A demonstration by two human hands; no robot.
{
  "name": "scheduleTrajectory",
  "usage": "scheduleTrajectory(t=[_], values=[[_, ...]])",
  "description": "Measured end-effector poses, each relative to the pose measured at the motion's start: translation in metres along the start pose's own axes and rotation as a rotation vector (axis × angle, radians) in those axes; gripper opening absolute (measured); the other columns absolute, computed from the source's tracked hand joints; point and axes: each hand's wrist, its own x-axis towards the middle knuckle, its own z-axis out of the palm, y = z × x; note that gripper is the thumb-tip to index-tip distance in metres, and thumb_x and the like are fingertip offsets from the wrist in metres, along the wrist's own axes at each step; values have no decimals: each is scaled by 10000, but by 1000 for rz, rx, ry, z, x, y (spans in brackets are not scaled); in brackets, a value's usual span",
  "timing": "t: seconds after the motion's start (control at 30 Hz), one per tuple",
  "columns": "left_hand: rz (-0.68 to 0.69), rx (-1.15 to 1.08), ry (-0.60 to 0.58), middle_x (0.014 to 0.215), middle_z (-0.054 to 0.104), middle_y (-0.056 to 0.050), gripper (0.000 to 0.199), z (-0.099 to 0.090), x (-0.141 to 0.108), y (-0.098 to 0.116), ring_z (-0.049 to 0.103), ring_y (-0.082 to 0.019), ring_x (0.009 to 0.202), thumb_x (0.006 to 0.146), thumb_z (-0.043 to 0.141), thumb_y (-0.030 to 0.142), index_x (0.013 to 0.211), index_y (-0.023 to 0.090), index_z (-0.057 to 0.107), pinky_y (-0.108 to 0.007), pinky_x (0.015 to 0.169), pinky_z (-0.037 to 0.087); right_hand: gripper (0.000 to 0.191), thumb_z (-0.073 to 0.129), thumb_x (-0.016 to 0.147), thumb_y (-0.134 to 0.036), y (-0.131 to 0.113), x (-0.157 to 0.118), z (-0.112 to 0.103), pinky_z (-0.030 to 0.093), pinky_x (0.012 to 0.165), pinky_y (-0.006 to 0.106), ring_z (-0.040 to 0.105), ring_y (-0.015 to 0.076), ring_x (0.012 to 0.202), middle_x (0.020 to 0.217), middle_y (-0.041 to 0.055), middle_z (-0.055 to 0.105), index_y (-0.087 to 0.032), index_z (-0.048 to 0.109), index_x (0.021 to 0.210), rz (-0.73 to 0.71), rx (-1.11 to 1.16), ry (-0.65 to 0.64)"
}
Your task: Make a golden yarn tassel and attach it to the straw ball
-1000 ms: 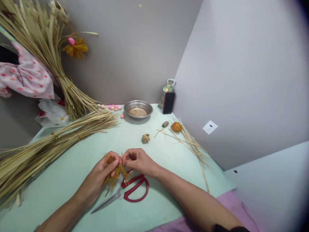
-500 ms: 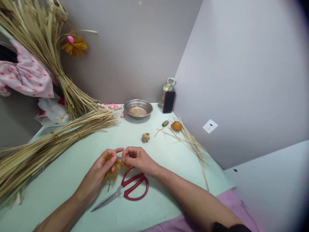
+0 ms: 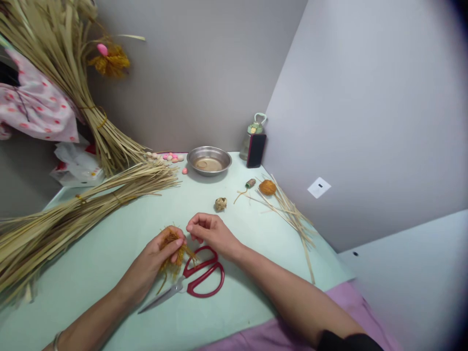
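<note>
My left hand (image 3: pixel 155 256) is closed round a tuft of golden-brown dried fibres (image 3: pixel 171 265), whose short ends stick out past the thumb towards the right. Just right of it, my right hand (image 3: pixel 210 231) hovers with thumb and forefinger pinched together; whatever lies between them is too small to make out. Under both hands lie red-handled scissors (image 3: pixel 204 278), blades pointing down to the left. Beyond the right hand sits a small knotted ball of pale straw (image 3: pixel 220 204).
Long straw bundles (image 3: pixel 91 197) lie along the left. A metal bowl of water (image 3: pixel 209 168), pink and cream pebble-like pieces (image 3: pixel 173 158), a bottle (image 3: pixel 256 127) and a phone (image 3: pixel 256 151) stand at the back. On the right are a brown ball (image 3: pixel 267 187), a thread spool (image 3: pixel 250 183) and loose straws (image 3: pixel 292 214).
My right hand has come away from the fibre tuft, slightly up and right, leaving a gap. The left hand keeps its hold on the tuft. The camera view has tilted slightly.
</note>
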Motion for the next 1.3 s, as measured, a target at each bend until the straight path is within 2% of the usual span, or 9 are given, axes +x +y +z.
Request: scheduleTrajectory(t=[0.17,0.3,0.6,0.73,0.9,0.97,1.03,1.17,1.3], values=[[14,-67,135,659,469,63,178,-3,1,3,402,-127,630,883,656,408,877,235,614,-215,614,342,380,728,763,-525,-3,-4,2,398,619,247,482,110,634,722,-17,565,-170,599,808,-40,-107,-12],[15,-116,125,646,498,62,173,-5,1,3,432,-125,625,880,666,392,872,231,605,-217,623,370,339,781,736,-430,-1,-8,6,435,720,270,539,137,759,832,-5,600,-185,605,890,-98,-227,-62],[-9,-126,137,643,543,61,183,-5,3,5,489,-119,612,873,672,384,855,220,595,-228,628,409,242,676,827,-391,4,-2,2,473,674,271,580,122,628,720,2,655,-178,564,851,-22,8,-59],[62,-75,266,945,644,2,192,-18,9,0,603,-193,914,850,684,380,940,222,623,-321,863,453,306,712,796,-439,3,-1,1,468,633,254,572,109,584,695,3,661,-169,573,833,6,36,-51],[373,115,498,1300,578,-34,269,-25,10,0,454,-261,1325,834,701,365,1059,278,582,-436,1152,275,358,745,765,-481,3,-2,2,463,604,238,568,100,563,672,-2,661,-166,586,822,20,78,-79],[454,169,459,1329,572,-37,290,-21,6,0,415,-251,1378,841,698,353,1089,299,557,-427,1179,253,367,751,759,-489,1,-3,3,469,606,240,570,100,563,671,-4,661,-166,591,826,39,91,-109],[438,226,328,1322,584,-46,306,-14,2,-2,420,-260,1378,855,686,362,1121,307,546,-433,1162,294,372,752,757,-497,0,-5,5,483,621,247,582,105,581,672,-6,655,-165,601,833,57,104,-151],[203,229,50,1283,592,-49,380,-3,-2,-5,535,-270,1247,867,673,406,1196,304,512,-414,1041,434,367,762,750,-489,-1,-6,6,476,608,241,560,96,572,672,-21,625,-161,623,836,37,101,-152],[99,226,-33,1114,646,-16,296,0,-4,2,616,-217,1044,908,618,425,1153,284,531,-336,909,473,332,753,770,-457,-1,-4,5,457,597,235,539,92,563,668,-17,635,-158,627,841,0,83,-106]])
